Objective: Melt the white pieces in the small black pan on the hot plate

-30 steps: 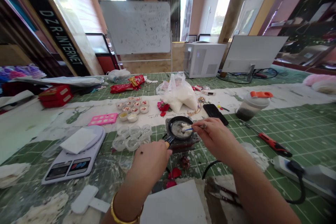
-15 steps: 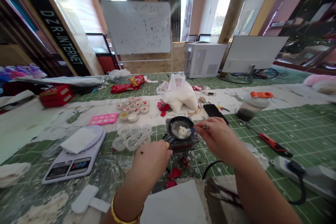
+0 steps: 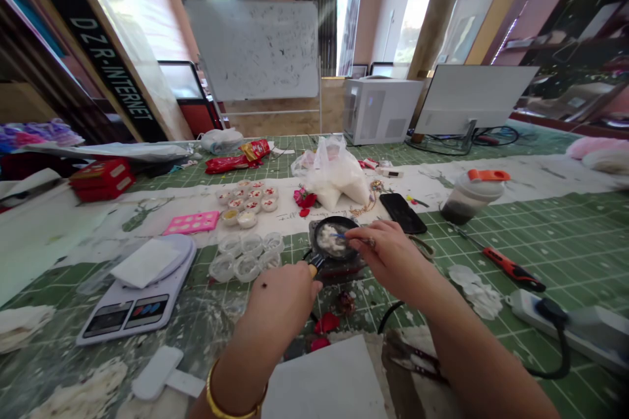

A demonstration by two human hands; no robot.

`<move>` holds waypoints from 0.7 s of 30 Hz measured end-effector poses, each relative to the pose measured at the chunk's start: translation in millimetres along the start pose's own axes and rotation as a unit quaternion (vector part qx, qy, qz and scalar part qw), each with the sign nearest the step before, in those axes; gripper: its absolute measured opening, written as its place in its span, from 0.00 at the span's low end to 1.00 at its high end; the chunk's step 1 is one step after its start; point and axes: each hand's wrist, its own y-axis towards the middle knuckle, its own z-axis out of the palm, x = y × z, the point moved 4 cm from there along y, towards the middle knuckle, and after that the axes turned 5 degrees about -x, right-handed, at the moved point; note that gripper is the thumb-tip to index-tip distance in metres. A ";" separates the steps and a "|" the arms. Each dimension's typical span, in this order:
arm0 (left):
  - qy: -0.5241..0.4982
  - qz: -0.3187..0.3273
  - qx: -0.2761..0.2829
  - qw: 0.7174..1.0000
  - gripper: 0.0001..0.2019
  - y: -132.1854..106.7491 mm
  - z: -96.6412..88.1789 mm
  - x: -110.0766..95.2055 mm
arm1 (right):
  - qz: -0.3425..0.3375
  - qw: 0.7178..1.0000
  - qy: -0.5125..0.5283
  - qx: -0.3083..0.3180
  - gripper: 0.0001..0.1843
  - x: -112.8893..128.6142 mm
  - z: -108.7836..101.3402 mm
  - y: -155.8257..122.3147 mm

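My left hand [image 3: 281, 301] grips the short handle [image 3: 314, 264] of a small black frying pan [image 3: 334, 239], which sits on a small dark hot plate [image 3: 344, 270]. A lump of white paste [image 3: 330, 239] lies inside the pan. My right hand [image 3: 386, 256] is just right of the pan, pinching a thin blue-tipped stirrer [image 3: 341, 236] whose tip reaches into the paste. A ring shows on my right hand, and a gold bangle [image 3: 232, 399] circles my left wrist.
Small clear cups [image 3: 246, 255] stand left of the pan, beside a digital kitchen scale [image 3: 132, 291]. Behind are filled cups, a pink mould, a white bag of powder and a phone. A red-handled screwdriver and a power strip lie right; scissors lie near me.
My right hand has moved left, bringing the stirrer from the pan's right rim into the paste. The white paste now sits further left in the pan, and the pan looks slightly shifted left.
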 end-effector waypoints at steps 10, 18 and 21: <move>0.004 -0.007 0.004 1.000 0.13 1.2 -1.4 0.7 | 0.019 1.000 -0.011 0.010 0.14 -5.3 4.7 2.9; 0.015 -0.004 -0.004 1.000 0.14 0.6 -0.2 1.1 | -0.011 1.000 -0.001 0.018 0.14 -1.2 2.2 0.1; 0.014 -0.005 0.003 1.000 0.14 0.5 -0.5 0.5 | 0.010 0.999 -0.031 0.011 0.13 -3.6 0.4 -0.5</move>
